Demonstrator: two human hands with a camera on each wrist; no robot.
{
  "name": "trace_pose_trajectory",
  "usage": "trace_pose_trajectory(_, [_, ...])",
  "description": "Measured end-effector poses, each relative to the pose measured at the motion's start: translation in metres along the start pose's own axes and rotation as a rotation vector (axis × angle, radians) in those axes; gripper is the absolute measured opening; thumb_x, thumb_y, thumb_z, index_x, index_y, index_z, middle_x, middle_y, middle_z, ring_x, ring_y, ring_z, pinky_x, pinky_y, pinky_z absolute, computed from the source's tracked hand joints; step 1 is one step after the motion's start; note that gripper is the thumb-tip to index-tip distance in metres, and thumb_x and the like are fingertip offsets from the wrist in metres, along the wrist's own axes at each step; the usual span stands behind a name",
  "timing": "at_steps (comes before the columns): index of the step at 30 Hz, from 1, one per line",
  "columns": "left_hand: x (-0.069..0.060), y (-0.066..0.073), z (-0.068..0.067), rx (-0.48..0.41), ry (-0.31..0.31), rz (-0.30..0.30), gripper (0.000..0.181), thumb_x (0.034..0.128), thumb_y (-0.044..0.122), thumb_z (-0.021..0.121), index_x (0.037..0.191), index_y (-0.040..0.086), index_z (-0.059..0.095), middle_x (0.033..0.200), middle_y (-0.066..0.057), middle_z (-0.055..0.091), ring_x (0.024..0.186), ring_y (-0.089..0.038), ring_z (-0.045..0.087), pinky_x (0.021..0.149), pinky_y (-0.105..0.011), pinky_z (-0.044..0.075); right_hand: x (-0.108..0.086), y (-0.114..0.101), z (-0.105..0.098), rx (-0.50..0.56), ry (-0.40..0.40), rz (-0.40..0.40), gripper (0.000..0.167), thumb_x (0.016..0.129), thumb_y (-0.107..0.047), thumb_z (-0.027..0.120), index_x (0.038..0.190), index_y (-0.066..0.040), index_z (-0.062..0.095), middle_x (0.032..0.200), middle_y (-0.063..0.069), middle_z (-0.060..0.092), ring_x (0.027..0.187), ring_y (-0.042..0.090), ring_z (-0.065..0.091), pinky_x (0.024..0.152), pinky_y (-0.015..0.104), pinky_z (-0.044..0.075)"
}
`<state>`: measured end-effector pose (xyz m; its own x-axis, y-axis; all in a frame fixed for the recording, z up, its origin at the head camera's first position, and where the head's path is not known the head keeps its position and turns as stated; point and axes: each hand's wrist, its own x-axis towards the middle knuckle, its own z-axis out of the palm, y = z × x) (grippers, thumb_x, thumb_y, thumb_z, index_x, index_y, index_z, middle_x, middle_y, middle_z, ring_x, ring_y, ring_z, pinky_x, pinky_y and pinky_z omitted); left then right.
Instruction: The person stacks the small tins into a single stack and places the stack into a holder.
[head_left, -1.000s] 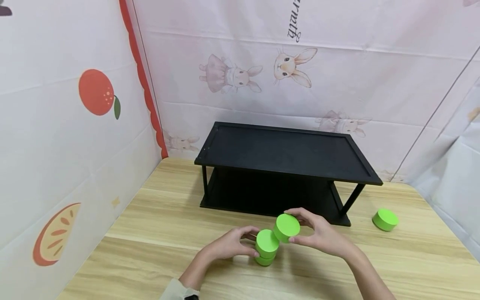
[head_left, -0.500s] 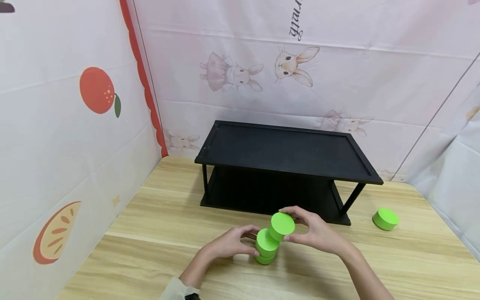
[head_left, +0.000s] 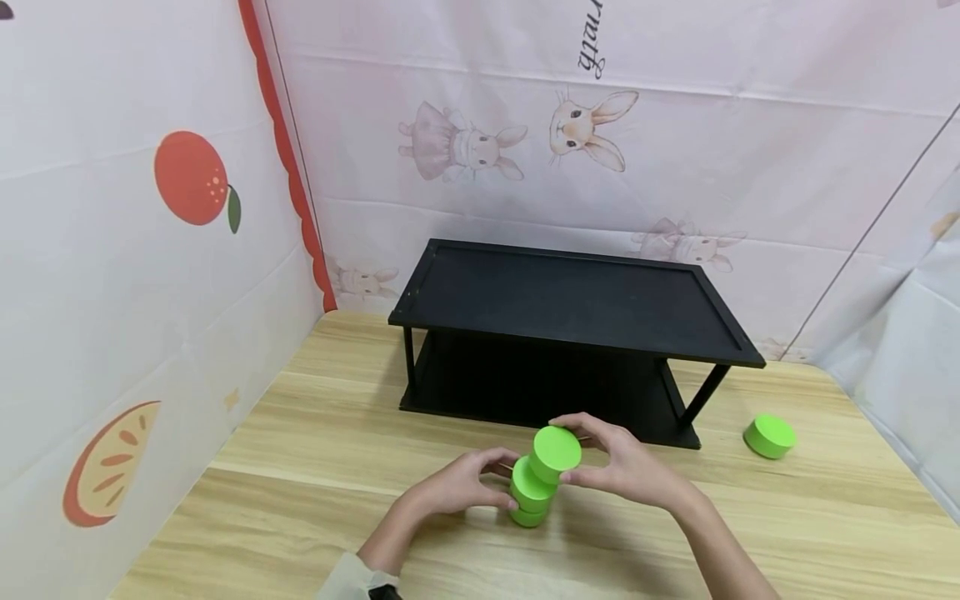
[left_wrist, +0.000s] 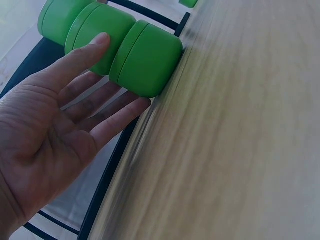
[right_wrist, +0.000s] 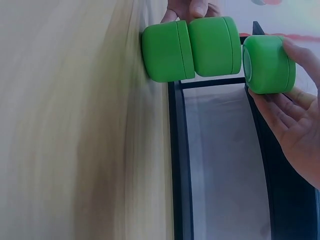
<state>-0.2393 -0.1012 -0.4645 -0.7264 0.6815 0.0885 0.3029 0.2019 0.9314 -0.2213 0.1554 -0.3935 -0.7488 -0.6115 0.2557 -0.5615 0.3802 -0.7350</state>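
Right hand (head_left: 626,468), pinching 1 green container (head_left: 557,450), has moved it left, nearer alignment over the 2-container stack (head_left: 529,497) held between the left hand's (head_left: 457,490) thumb and fingers.

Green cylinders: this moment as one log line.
left hand: around two-high stack | right hand: grips third cylinder above | fourth cylinder: on table, right of rack
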Motion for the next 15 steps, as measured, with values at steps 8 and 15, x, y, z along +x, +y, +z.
trace_pose_trajectory(8, [0.0004,-0.0003,-0.001,-0.003,-0.004,0.005,0.052,0.0782,0.015,0.074,0.124,0.007,0.052,0.115,0.003,0.057,0.106,-0.012,0.053,0.091,-0.026,0.043,0.0043,-0.0015,0.0049,0.017,-0.009,-0.018,0.053,0.079,-0.028,0.074,0.125,-0.018,0.05,0.117,-0.006,0.056,0.101,0.017,0.056,0.09,0.037,0.045])
trace_pose_trajectory(15, [0.0006,-0.0006,-0.0018,-0.013,-0.012,-0.003,0.053,0.0786,0.015,0.074,0.126,0.007,0.051,0.117,0.002,0.056,0.106,-0.012,0.053,0.09,-0.025,0.043,0.006,-0.0064,0.0096,0.035,-0.021,-0.041,0.052,0.079,-0.023,0.074,0.125,-0.013,0.05,0.117,-0.002,0.056,0.1,0.019,0.056,0.088,0.036,0.046])
